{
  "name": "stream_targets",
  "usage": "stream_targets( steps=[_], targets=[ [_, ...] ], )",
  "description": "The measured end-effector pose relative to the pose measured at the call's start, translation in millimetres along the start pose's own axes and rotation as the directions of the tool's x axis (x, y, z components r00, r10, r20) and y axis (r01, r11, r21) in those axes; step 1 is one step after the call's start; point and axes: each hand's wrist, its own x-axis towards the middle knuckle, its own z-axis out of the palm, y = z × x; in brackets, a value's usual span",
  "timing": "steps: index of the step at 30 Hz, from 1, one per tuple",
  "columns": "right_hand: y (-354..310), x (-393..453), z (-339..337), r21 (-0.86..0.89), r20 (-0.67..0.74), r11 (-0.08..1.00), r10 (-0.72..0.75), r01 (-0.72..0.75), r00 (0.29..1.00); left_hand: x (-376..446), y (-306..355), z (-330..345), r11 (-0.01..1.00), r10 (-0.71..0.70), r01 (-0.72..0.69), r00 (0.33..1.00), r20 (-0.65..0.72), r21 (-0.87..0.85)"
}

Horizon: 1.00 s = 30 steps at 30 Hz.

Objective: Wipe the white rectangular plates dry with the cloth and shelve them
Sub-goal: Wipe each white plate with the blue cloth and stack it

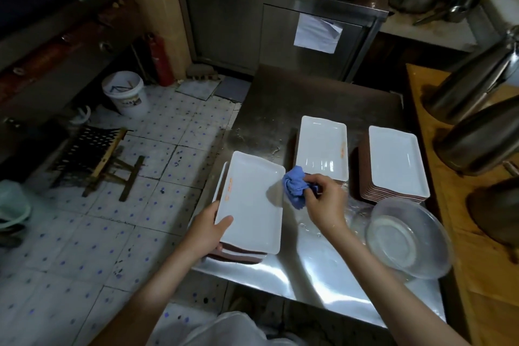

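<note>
On the steel table (283, 109) lie three stacks of white rectangular plates with brown undersides. My left hand (207, 229) grips the near left corner of the top plate (252, 199) of the nearest stack, thumb on its upper face, lifting it slightly off the pile. My right hand (323, 199) holds a bunched blue cloth (295, 181) at that plate's right edge. A second stack (323, 149) sits behind the cloth, and a taller third stack (396, 163) stands to the right.
A clear glass bowl (407, 239) leans on the table's right side, with water drops nearby. Steel thermos jugs (471, 84) stand on a wooden counter at right. A white bucket (126, 93), a folding stool (95, 154) and a fire extinguisher (160, 59) occupy the tiled floor at left.
</note>
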Motion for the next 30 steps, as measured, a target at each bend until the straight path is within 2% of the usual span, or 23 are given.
stream_targets(
  steps=[2, 8, 13, 20, 23, 26, 28, 30],
  targets=[
    [0.9, -0.7, 5.3, 0.002, 0.008, 1.000, 0.018, -0.018, 1.000, -0.3, -0.2, -3.0, 1.000, 0.006, -0.005, 1.000, -0.024, 0.029],
    [-1.5, -10.2, 16.3, -0.001, 0.004, 0.998, 0.055, -0.055, 0.998, -5.5, 1.5, -11.2, 0.956, 0.119, -0.063, 0.976, -0.181, 0.287],
    [-0.8, -18.8, 21.7, -0.028, 0.021, 0.995, 0.100, -0.100, 0.995, -9.3, -5.0, -13.6, 0.946, 0.119, -0.027, 0.957, -0.266, 0.323],
    [3.3, -29.4, 29.3, -0.174, 0.200, 0.983, 0.090, -0.055, 0.976, -7.7, -20.9, -11.6, 0.945, 0.129, -0.029, 0.948, -0.291, 0.325],
    [4.6, -28.8, 32.9, -0.200, 0.232, 0.979, 0.087, -0.040, 0.969, -5.6, -26.9, -8.2, 0.953, 0.132, -0.042, 0.949, -0.288, 0.299],
    [-1.2, -30.0, 36.6, -0.157, 0.322, 0.986, 0.103, -0.054, 0.941, -1.2, -35.0, -5.4, 0.964, 0.134, -0.061, 0.951, -0.278, 0.258],
    [-8.2, -34.9, 41.7, -0.058, 0.405, 0.995, 0.093, -0.076, 0.910, 2.1, -41.5, -4.0, 0.980, 0.115, -0.065, 0.958, -0.264, 0.188],
    [-11.9, -40.4, 44.8, -0.043, 0.480, 0.998, 0.070, -0.056, 0.875, 4.4, -49.2, -3.1, 0.992, 0.107, -0.089, 0.971, -0.212, 0.092]
  ],
)
